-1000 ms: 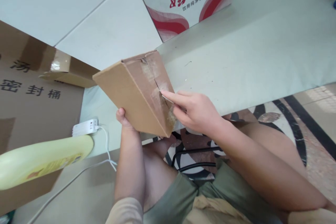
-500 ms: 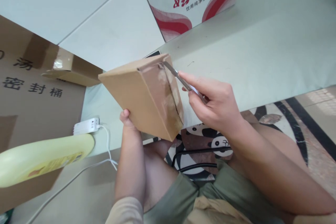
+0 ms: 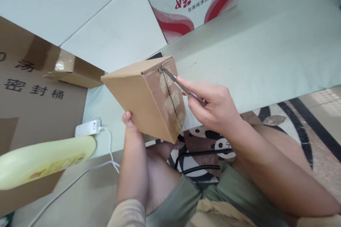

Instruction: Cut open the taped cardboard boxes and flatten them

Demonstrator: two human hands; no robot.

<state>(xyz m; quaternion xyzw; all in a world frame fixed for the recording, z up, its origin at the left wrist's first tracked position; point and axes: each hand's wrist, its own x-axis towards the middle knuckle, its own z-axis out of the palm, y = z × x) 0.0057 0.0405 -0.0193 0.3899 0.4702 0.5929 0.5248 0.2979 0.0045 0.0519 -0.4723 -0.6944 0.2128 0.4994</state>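
Observation:
A brown cardboard box [image 3: 133,94] is tilted in the air above the cloth-covered table. My left hand [image 3: 130,118] is closed on its lower left edge, thumb on the near side and the other fingers hidden behind. Clear tape covers the narrow side facing right, and a dark seam [image 3: 172,101] runs down it. In my right hand [image 3: 210,101] is a slim metal box cutter [image 3: 183,88], gripped between thumb and fingers. Its tip touches the taped side at the upper end of the seam.
A white and red water carton [image 3: 197,3] stands at the back of the table [image 3: 271,42]. On the left are a large cardboard carton [image 3: 32,113], a pale green bottle [image 3: 48,159] and a white charger [image 3: 87,127] with a cable. Behind the box, a dark flat object [image 3: 156,55] shows partly.
My right hand and the box cutter have shifted slightly left, bringing the tip to the top of the seam. The box has turned slightly, so its taped side shows more. My left hand keeps its hold.

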